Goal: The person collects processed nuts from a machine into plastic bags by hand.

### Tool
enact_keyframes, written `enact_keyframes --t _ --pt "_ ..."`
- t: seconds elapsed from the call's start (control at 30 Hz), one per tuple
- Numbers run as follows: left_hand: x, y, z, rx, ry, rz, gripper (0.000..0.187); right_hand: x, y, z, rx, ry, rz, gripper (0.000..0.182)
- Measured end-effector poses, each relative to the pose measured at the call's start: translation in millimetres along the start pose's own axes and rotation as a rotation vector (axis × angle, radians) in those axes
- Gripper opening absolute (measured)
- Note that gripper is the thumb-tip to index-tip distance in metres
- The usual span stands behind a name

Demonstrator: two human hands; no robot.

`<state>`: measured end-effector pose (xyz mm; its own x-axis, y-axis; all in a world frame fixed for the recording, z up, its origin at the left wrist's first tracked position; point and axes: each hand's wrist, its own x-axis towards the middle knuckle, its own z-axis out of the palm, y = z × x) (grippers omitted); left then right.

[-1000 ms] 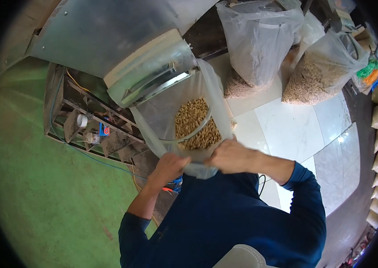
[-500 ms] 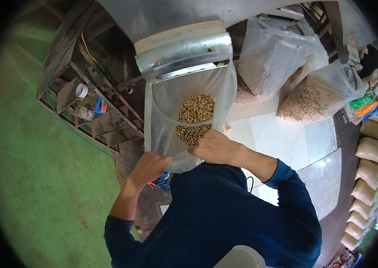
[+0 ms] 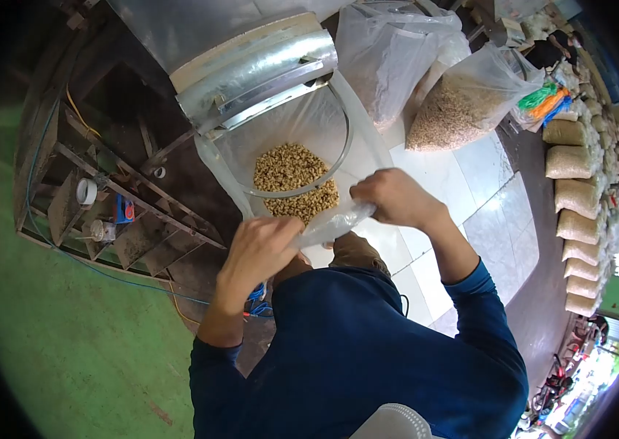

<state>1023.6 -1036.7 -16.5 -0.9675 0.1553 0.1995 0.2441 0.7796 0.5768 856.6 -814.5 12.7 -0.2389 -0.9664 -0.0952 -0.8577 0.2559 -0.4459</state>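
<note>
A large clear plastic bag (image 3: 369, 146) spreads out below a shiny metal chute (image 3: 269, 77). Inside it lies a heap of tan, grain-like pieces (image 3: 289, 167), too small to name for certain. A rigid hoop (image 3: 349, 135) curves across the bag and over the heap. My left hand (image 3: 262, 249) is closed on the near left part of the bag's rim. On the near right, my right hand (image 3: 397, 197) pinches the same rim, its fingers curled. Between both hands the rim is pulled into a bunched fold. The fingertips are partly hidden by the plastic.
Two clear bags of similar pieces, one (image 3: 459, 110) in front, stand at the back right. Stacked filled bags (image 3: 572, 194) line the far right. A wooden frame (image 3: 141, 194) with a tape roll (image 3: 86, 192) is at left. White tiles (image 3: 496, 212) cover floor on the right.
The view has shifted, so the surroundings sit further left and up. My hands are farther apart, with the bag's rim stretched between them. My right hand has moved right.
</note>
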Motion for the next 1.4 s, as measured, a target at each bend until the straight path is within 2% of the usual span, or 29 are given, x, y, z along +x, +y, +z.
enact_keyframes --t 0.07,0.13,0.2,0.27,0.3,0.4,0.47,0.5,0.53,0.63,0.7,0.83,0.9,0.93,1.0,1.07,1.13,1.17,1.2,1.27,1.3,1.4 --pt "1 -3 -2 0.005 0.052 0.029 0.026 -3 1 -4 0.008 0.171 0.019 0.019" --pt "5 -7 -6 -0.007 0.131 0.046 0.027 -5 3 -17 0.051 0.185 0.032 0.023" --pt "1 -5 -13 0.013 0.118 -0.029 0.024 -6 13 -26 0.001 0.291 -0.024 0.028" --pt "-3 -3 -17 0.073 0.242 -0.06 0.024 -8 25 -27 -0.03 0.217 -0.017 0.033" --pt "-8 -6 -17 0.086 0.239 -0.074 0.024 -8 31 -21 -0.039 0.18 -0.057 0.033" --pt "-17 -18 -19 0.222 0.152 -0.11 0.027 -4 53 -8 -0.058 0.139 -0.164 0.032" --pt "-19 -17 -30 0.246 0.061 -0.204 0.029 2 60 -11 -0.031 0.211 -0.206 0.029" --pt "-19 -13 -34 0.21 0.023 -0.297 0.029 5 63 -18 -0.073 0.194 -0.227 0.027" --pt "-16 -7 -35 0.216 0.018 -0.307 0.029 6 63 -21 -0.063 0.195 -0.235 0.027" --pt "7 23 -41 0.211 0.034 -0.213 0.029 11 68 -23 -0.001 0.225 -0.28 0.026" --pt "30 57 -43 0.125 0.181 -0.243 0.042 8 68 -12 0.091 0.28 -0.333 0.025" --pt "66 57 4 0.224 0.255 -0.202 0.036 13 65 -13 0.07 0.312 -0.333 0.023" --pt "74 30 25 0.446 -0.207 -0.439 0.021 11 50 -18 0.029 0.56 -0.312 0.022" --pt "78 23 24 0.45 -0.202 -0.44 0.021 6 44 -15 0.026 0.562 -0.317 0.022" --pt "81 14 21 0.432 -0.064 -0.358 0.014 -10 28 -3 0.235 0.912 -0.45 0.028" --pt "82 14 25 0.426 -0.027 -0.323 0.014 -25 14 21 0.686 0.833 -0.548 0.029" --pt "84 14 25 0.422 0.015 -0.294 0.013 -23 6 50 0.949 0.556 -0.394 0.025" --pt "86 15 25 0.434 0.029 -0.263 0.011 -14 11 67 0.933 0.41 -0.34 0.026" --pt "86 16 25 0.445 0.039 -0.23 0.01 -8 19 88 0.936 0.413 -0.336 0.026" --pt "86 16 26 0.426 0.039 -0.217 0.009 6 37 125 1.446 0.05 0.087 0.026" --pt "87 15 25 0.407 0.042 -0.209 0.009 7 44 133 1.41 0.059 0.022 0.031" --pt "89 16 27 0.404 0.046 -0.178 0.007 12 48 127 1.486 0.005 0.059 0.031"
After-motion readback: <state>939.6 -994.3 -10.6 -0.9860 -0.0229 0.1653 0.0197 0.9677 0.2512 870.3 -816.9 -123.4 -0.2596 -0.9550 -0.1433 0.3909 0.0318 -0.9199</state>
